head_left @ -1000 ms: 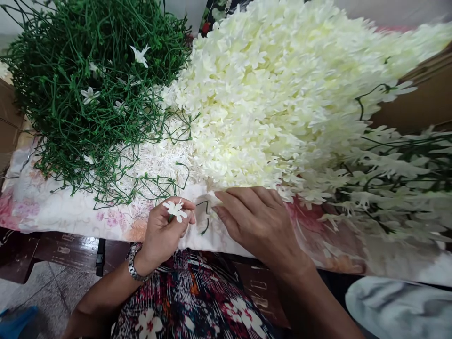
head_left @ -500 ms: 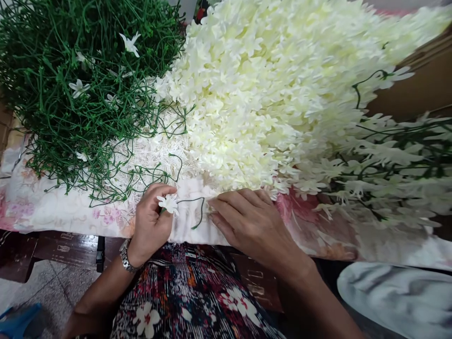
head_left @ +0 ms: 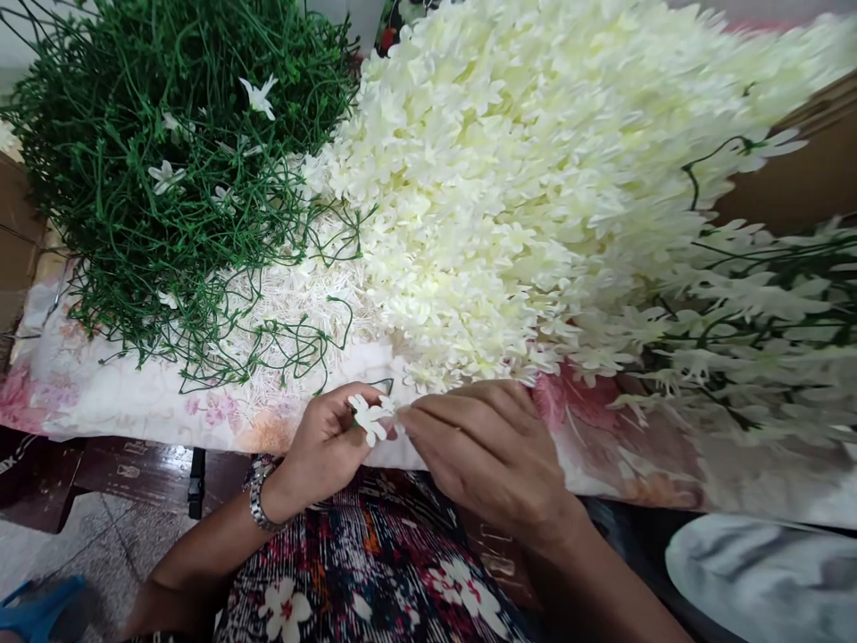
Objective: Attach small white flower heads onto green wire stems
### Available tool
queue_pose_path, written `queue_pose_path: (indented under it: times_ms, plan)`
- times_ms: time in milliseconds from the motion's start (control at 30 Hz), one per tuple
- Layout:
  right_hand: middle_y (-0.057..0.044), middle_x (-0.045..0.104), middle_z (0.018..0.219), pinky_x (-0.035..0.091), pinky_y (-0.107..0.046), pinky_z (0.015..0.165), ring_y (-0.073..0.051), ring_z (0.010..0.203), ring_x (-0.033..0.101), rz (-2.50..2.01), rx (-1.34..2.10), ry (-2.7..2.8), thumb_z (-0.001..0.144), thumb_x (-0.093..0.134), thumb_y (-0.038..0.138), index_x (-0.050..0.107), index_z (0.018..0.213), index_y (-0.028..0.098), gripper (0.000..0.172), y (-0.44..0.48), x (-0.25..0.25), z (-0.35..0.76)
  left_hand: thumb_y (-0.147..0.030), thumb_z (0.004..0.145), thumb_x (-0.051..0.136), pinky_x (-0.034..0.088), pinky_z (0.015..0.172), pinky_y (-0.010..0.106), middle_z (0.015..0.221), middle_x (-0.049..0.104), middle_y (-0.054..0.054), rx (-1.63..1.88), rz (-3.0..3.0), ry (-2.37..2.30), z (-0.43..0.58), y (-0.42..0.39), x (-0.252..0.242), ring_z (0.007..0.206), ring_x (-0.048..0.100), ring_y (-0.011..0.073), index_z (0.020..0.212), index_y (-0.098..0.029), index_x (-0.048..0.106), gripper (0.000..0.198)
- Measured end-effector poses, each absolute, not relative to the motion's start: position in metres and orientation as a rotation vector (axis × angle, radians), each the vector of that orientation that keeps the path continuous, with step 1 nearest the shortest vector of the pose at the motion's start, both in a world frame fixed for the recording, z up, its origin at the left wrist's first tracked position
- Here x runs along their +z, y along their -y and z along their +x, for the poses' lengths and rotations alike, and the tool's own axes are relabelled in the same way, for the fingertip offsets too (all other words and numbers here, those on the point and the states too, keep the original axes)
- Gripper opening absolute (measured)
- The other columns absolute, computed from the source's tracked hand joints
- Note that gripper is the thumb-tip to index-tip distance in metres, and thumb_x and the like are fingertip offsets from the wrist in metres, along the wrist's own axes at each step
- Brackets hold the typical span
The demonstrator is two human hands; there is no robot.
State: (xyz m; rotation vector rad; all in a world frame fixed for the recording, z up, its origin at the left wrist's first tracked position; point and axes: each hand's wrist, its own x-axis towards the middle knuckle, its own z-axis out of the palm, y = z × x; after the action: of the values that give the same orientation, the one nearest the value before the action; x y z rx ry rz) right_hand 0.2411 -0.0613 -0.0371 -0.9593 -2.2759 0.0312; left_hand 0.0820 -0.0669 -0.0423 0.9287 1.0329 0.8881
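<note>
Flower-printed cloth (head_left: 134, 393), tangled green stems (head_left: 180, 170), thin white strands (head_left: 291, 290), mounded cream blossoms (head_left: 509, 196), white-flowered sprays (head_left: 756, 335) rightmost

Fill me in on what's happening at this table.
A person's left hand holds a small white flower low over a flower-print cloth. The right hand is right beside it, fingertips drawn together; whether they touch the petals or hold anything is unclear. Beyond the hands, a heap of green stems lies on the left, next to a big pile of cream-white blossoms.
</note>
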Motion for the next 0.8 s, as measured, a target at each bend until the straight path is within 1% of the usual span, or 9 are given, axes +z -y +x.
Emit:
queue_pose_path:
  times_ms: [67, 167, 233, 300, 367, 433, 533, 700, 800]
  plan:
    - [-0.005, 0.059, 0.083, 0.039, -0.031, 0.064, -0.015, 0.076, 0.049, -0.837, 0.049, 2.316, 0.072, 0.051, 0.013, 0.054, 0.094, 0.015, 0.022, 0.060, -0.038, 0.236, -0.028, 0.068, 0.058, 0.021, 0.033, 0.015, 0.042, 0.032, -0.008, 0.956, 0.710, -0.933, 0.083, 0.067, -0.043, 0.034, 0.025, 0.0017, 0.075, -0.015, 0.053, 0.016]
    - [-0.006, 0.059, 0.087, 0.041, -0.032, 0.067, -0.016, 0.080, 0.050, -0.758, 0.063, 2.386, 0.074, 0.049, 0.013, 0.054, 0.096, 0.014, 0.023, 0.056, -0.036, 0.230, -0.029, 0.063, 0.064, 0.019, 0.032, 0.014, 0.040, 0.029, -0.009, 1.056, 0.563, -0.938, 0.080, 0.067, -0.045, 0.033, 0.025, 0.0006, 0.068, -0.015, 0.053, 0.018]
    - [-0.005, 0.059, 0.088, 0.041, -0.031, 0.066, -0.015, 0.079, 0.050, -0.762, 0.110, 2.412, 0.073, 0.050, 0.011, 0.054, 0.095, 0.016, 0.023, 0.050, -0.031, 0.227, -0.027, 0.062, 0.065, 0.019, 0.032, 0.013, 0.041, 0.031, -0.009, 1.096, 0.526, -0.990, 0.076, 0.068, -0.048, 0.033, 0.025, 0.0001, 0.065, -0.015, 0.053, 0.018]
    - [-0.003, 0.060, 0.083, 0.040, -0.029, 0.063, -0.013, 0.074, 0.050, -0.806, 0.101, 2.378, 0.072, 0.052, 0.011, 0.054, 0.090, 0.016, 0.020, 0.040, -0.025, 0.224, -0.028, 0.064, 0.064, 0.018, 0.032, 0.013, 0.043, 0.036, -0.008, 1.117, 0.533, -1.019, 0.073, 0.069, -0.050, 0.033, 0.025, 0.0000, 0.066, -0.015, 0.053, 0.017]
    - [-0.003, 0.059, 0.075, 0.038, -0.028, 0.060, -0.013, 0.070, 0.048, -0.933, -0.058, 2.323, 0.071, 0.054, 0.013, 0.055, 0.083, 0.016, 0.012, 0.027, -0.020, 0.219, -0.030, 0.067, 0.061, 0.018, 0.033, 0.014, 0.047, 0.043, -0.006, 1.122, 0.590, -1.034, 0.071, 0.068, -0.051, 0.035, 0.026, 0.0001, 0.068, -0.015, 0.054, 0.017]
    - [-0.003, 0.056, 0.069, 0.032, -0.031, 0.059, -0.016, 0.069, 0.046, -1.160, -0.298, 2.345, 0.073, 0.051, 0.016, 0.055, 0.075, 0.017, 0.005, 0.012, -0.020, 0.213, -0.031, 0.069, 0.059, 0.017, 0.033, 0.015, 0.051, 0.047, -0.004, 1.101, 0.670, -1.057, 0.070, 0.066, -0.052, 0.036, 0.025, 0.0001, 0.068, -0.014, 0.054, 0.018]
    - [-0.003, 0.053, 0.067, 0.027, -0.032, 0.060, -0.017, 0.069, 0.042, -1.294, -0.461, 2.460, 0.076, 0.046, 0.020, 0.051, 0.066, 0.018, 0.011, -0.005, -0.026, 0.202, -0.029, 0.068, 0.060, 0.018, 0.035, 0.015, 0.052, 0.045, -0.005, 1.057, 0.763, -1.107, 0.071, 0.061, -0.052, 0.037, 0.024, 0.0002, 0.068, -0.014, 0.054, 0.016]
    - [-0.002, 0.050, 0.064, 0.023, -0.031, 0.061, -0.016, 0.067, 0.038, -1.253, -0.468, 2.486, 0.078, 0.041, 0.020, 0.047, 0.060, 0.019, 0.019, -0.008, -0.029, 0.199, -0.028, 0.071, 0.058, 0.020, 0.036, 0.016, 0.047, 0.034, -0.007, 1.105, 0.767, -1.103, 0.072, 0.052, -0.049, 0.038, 0.026, 0.0016, 0.070, -0.015, 0.052, 0.015]
    - [-0.002, 0.050, 0.061, 0.022, -0.031, 0.060, -0.015, 0.066, 0.039, -1.315, -0.459, 2.462, 0.076, 0.043, 0.016, 0.048, 0.058, 0.019, 0.020, 0.002, -0.019, 0.208, -0.028, 0.072, 0.056, 0.020, 0.036, 0.016, 0.044, 0.032, -0.008, 1.145, 0.728, -1.082, 0.071, 0.049, -0.048, 0.036, 0.026, 0.0020, 0.077, -0.017, 0.053, 0.012]
